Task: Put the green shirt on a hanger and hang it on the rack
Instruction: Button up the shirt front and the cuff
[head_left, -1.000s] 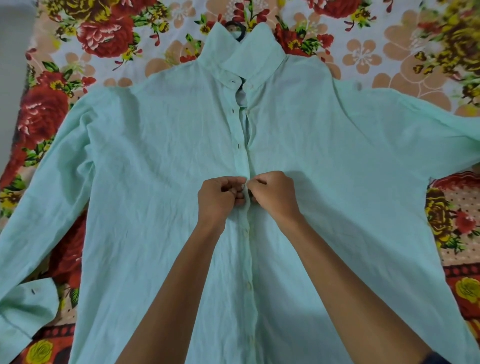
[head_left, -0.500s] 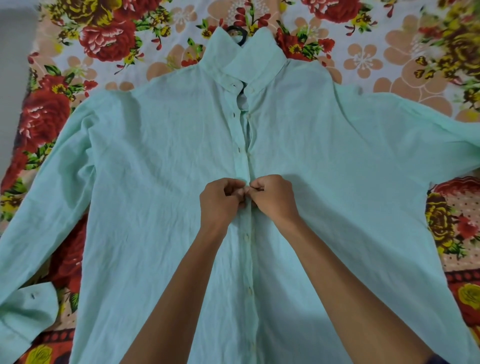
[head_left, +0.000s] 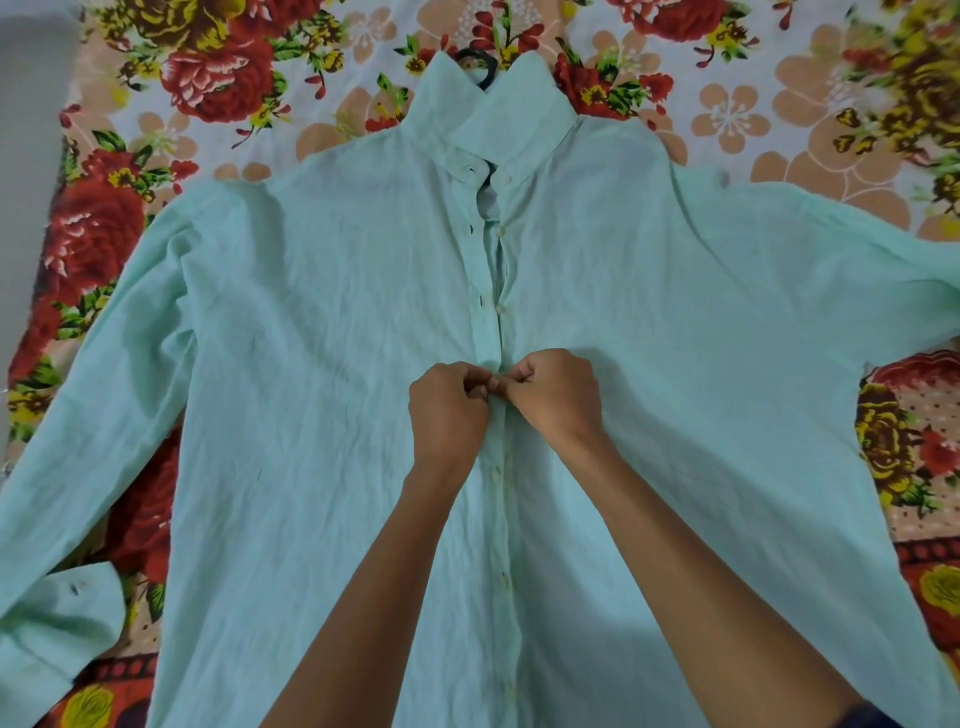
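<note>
Both hands' grip, left hand (head_left: 448, 410) and right hand (head_left: 557, 397), pinches one green shirt's (head_left: 311, 364) placket on one floral bedsheet (head_left: 218, 83), one black hanger hook (head_left: 480, 65) showing.

— What sort of place was it?

— A home, most likely a bedroom. The work surface was a bed (head_left: 779, 119) covered by a floral bedsheet (head_left: 218, 88) printed with red roses and peach blossoms.

— Anything else domestic?

— A green shirt (head_left: 322, 395) lay spread flat on it, a black hanger hook (head_left: 480, 66) poking from the collar.
</note>
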